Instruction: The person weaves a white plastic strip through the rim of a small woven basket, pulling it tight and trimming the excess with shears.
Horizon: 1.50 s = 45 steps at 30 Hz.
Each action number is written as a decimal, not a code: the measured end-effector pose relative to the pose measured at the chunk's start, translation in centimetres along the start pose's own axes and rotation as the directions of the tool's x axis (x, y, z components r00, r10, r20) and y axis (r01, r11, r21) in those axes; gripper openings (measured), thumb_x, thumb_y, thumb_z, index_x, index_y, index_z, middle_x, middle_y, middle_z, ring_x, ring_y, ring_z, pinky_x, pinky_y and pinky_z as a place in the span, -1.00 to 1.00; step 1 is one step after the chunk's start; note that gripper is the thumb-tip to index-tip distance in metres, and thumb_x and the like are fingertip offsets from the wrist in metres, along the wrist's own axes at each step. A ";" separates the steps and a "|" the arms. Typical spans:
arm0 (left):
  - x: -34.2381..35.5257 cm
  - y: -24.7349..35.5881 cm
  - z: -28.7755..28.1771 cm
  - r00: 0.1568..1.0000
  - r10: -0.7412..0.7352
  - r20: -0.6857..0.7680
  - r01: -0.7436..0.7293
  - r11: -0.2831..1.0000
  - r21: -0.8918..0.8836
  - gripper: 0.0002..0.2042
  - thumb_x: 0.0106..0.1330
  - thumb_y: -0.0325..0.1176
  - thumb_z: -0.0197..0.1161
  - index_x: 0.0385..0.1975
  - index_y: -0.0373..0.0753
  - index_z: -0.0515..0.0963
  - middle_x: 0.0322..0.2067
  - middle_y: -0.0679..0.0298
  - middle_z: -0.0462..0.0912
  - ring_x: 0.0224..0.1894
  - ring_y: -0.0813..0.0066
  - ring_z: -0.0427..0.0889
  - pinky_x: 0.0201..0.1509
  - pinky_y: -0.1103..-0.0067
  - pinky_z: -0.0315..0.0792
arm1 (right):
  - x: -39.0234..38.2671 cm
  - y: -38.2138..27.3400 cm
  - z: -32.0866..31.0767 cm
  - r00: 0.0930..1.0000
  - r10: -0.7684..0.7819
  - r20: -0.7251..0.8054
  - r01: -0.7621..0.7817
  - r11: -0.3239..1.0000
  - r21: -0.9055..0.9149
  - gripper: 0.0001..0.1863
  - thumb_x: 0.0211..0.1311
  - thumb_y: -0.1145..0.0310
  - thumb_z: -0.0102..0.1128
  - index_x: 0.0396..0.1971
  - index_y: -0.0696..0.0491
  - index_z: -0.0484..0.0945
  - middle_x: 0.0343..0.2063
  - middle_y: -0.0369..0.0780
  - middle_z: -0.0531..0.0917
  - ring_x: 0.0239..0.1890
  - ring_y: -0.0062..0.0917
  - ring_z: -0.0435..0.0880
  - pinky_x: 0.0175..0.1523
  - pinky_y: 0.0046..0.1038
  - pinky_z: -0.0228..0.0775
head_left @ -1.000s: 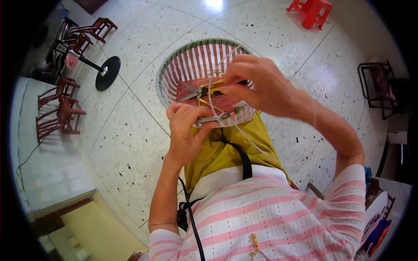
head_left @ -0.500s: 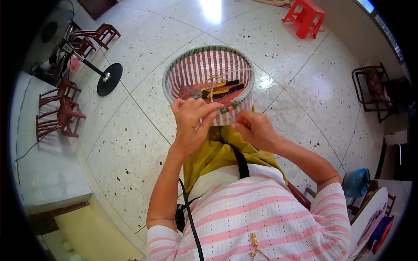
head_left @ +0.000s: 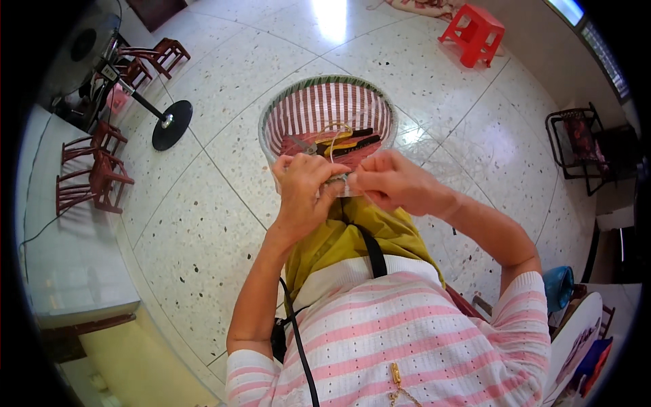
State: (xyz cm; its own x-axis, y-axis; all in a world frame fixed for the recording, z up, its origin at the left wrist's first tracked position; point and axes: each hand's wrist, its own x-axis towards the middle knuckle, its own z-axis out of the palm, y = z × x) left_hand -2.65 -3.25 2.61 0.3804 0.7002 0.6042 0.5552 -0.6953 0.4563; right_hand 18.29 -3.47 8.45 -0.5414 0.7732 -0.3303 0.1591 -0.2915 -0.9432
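A round basket (head_left: 315,102) with red and white stripes and a pale wrapped rim stands before me, against my yellow-green trousers. My left hand (head_left: 304,186) is closed over its near rim, thumb and index finger pinching the edge. Close beside it, my right hand (head_left: 400,183) is closed, its thumb and fingertips pinched at the same stretch of rim on a thin clear plastic strip, mostly hidden by the fingers. Inside the basket lies a cutting tool (head_left: 356,146) with black-and-yellow handles and a metal head. A yellowish loop (head_left: 337,127) lies next to it.
Loose clear strips (head_left: 434,159) spread over the tiled floor right of the basket. A fan's round black base (head_left: 172,125) and small wooden chairs (head_left: 105,180) stand left. At far right are a red plastic stool (head_left: 472,35) and a folding chair (head_left: 576,146).
My right hand has moved left and slightly up, bringing its fingertips to those of my left hand and covering the green patch on the rim. My left hand keeps its hold.
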 end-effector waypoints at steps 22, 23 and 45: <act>-0.4 -1.0 1.2 0.983 -0.123 -0.138 0.126 0.992 0.015 -0.70 0.12 -0.15 0.45 -0.23 -0.15 0.61 -0.35 0.37 0.59 -0.26 0.42 0.53 0.10 0.38 0.11 | 3.2 6.7 2.6 0.387 -0.900 -0.201 0.541 0.398 -0.741 -0.75 0.15 0.59 0.33 -0.14 0.17 0.64 -0.28 -0.13 0.63 -0.38 -0.36 0.69 -0.32 -0.44 0.55; -0.4 -1.0 1.4 0.979 -0.133 -0.156 0.135 0.991 0.007 -0.69 0.13 -0.15 0.45 -0.22 -0.15 0.61 -0.35 0.38 0.59 -0.27 0.44 0.53 0.10 0.39 0.11 | 3.6 6.9 2.5 0.279 -0.952 -0.129 0.543 0.267 -0.796 -0.76 0.16 0.59 0.33 -0.14 0.18 0.64 -0.29 -0.12 0.63 -0.39 -0.35 0.69 -0.32 -0.45 0.55; 0.2 -1.3 3.2 0.938 -0.179 -0.296 0.184 0.983 -0.013 -0.56 0.05 -0.20 0.60 -0.22 -0.16 0.45 -0.38 0.40 0.45 -0.29 0.49 0.37 0.11 0.43 0.10 | -14.8 6.9 -2.4 0.988 -0.122 -0.093 0.096 0.964 -0.246 -0.87 0.50 0.43 -0.05 -0.29 0.15 0.33 -0.61 -0.27 0.45 -0.62 -0.62 0.45 -0.51 -0.50 0.29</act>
State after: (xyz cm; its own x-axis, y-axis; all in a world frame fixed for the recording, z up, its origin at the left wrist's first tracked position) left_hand -0.92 -1.65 0.01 0.0385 0.7337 0.6784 0.6063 -0.5569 0.5678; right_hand 29.41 -15.58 6.81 -0.4779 0.8518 -0.2145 0.3047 -0.0683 -0.9500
